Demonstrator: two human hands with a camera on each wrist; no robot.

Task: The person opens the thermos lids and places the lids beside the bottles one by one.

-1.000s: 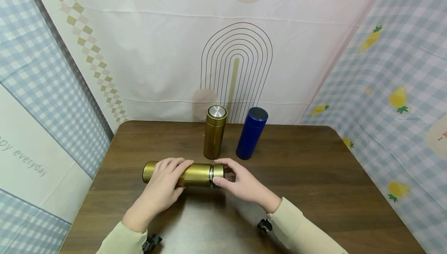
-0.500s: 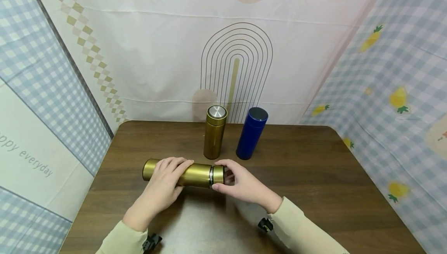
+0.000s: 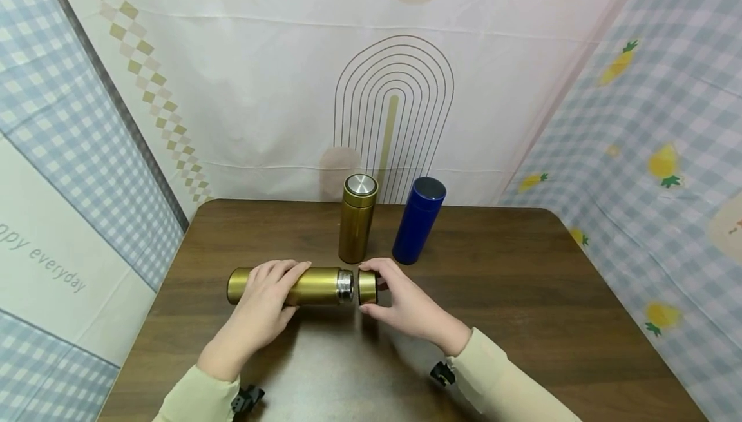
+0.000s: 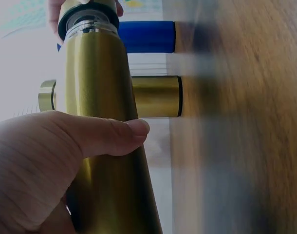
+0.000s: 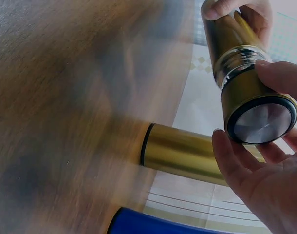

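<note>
My left hand point(image 3: 262, 299) grips the body of a gold thermos flask point(image 3: 315, 285), held on its side above the table with its silver threaded neck point(image 3: 345, 285) facing right. In the left wrist view the thumb lies across the flask body point(image 4: 97, 73). My right hand point(image 3: 402, 296) pinches the gold lid point(image 3: 368, 287) between thumb and fingers, a small gap away from the neck. The lid's round metal end point(image 5: 263, 123) faces the right wrist camera. What is inside the flask is hidden.
Behind the hands, a second gold thermos flask point(image 3: 356, 222) stands upright with its lid on. A blue thermos flask point(image 3: 417, 222) stands to its right. All are over a brown wooden table point(image 3: 498, 319), with a patterned cloth point(image 3: 261, 100) hanging behind its back edge.
The lid has come off the flask's neck. The flask has shifted slightly left in my left hand, and a gap now shows between neck and lid.
</note>
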